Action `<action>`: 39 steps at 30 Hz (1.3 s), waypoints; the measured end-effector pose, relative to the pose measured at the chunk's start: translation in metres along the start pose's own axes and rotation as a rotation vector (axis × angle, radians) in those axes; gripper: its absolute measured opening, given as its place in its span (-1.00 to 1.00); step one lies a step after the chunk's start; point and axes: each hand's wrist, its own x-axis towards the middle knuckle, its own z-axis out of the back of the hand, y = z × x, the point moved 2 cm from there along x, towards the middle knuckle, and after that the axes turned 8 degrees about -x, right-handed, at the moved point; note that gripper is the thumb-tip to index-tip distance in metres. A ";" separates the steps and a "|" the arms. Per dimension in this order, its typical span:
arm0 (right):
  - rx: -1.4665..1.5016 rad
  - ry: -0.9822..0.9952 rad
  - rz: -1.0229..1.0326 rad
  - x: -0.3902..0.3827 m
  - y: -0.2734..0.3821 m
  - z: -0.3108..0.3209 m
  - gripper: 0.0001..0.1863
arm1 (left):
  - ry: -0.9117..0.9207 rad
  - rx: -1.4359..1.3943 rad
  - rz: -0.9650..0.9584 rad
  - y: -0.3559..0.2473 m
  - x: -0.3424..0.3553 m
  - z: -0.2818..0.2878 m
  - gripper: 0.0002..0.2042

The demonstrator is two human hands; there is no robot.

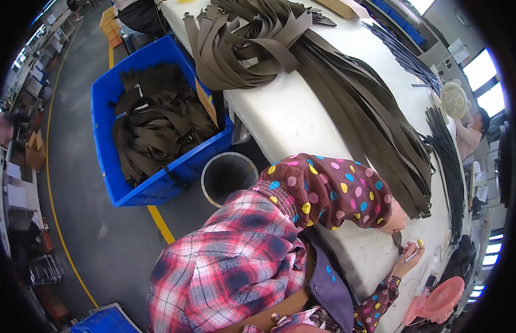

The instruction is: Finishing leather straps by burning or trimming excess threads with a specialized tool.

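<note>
Two hands worked close together over one white table (302,122). The right hand (403,266) had its grip closed round one slender tool (412,256). The left hand (398,218) was just beside one brown strap end (398,238), which lay between the two hands above the table; its fingers were largely hidden, so how far its grip was open, or whether it had hold of the strap end, I could not tell.

Two large groups of brown straps lay on the table, overlapping too much to count singly: one looped pile (247,50) and one long spread (369,122).

One large blue tub (101,155) beside the table held a tangled heap of dark brown straps (158,127). One round bin (206,186) stood near it, its inside too dark to read. Two fans showed, one pink (442,299), one cream (455,99).
</note>
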 end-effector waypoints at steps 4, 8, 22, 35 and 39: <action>0.003 0.026 -0.018 -0.002 0.010 -0.003 -0.66 | 0.025 -0.024 -0.003 0.004 -0.002 -0.003 -0.89; -0.013 0.009 0.002 -0.002 0.006 0.000 -0.69 | -0.009 -0.037 -0.024 0.001 -0.003 -0.002 -0.87; -0.183 -0.022 -0.030 0.004 0.006 0.002 -0.67 | -0.017 0.045 0.081 0.005 0.013 -0.014 -0.76; 0.042 0.114 0.220 -0.026 0.073 -0.013 -0.48 | 0.101 -0.550 0.091 -0.043 0.006 -0.012 -0.47; 0.024 0.263 0.148 -0.029 0.080 -0.013 -0.46 | 0.133 -0.708 0.102 -0.041 0.007 -0.016 -0.57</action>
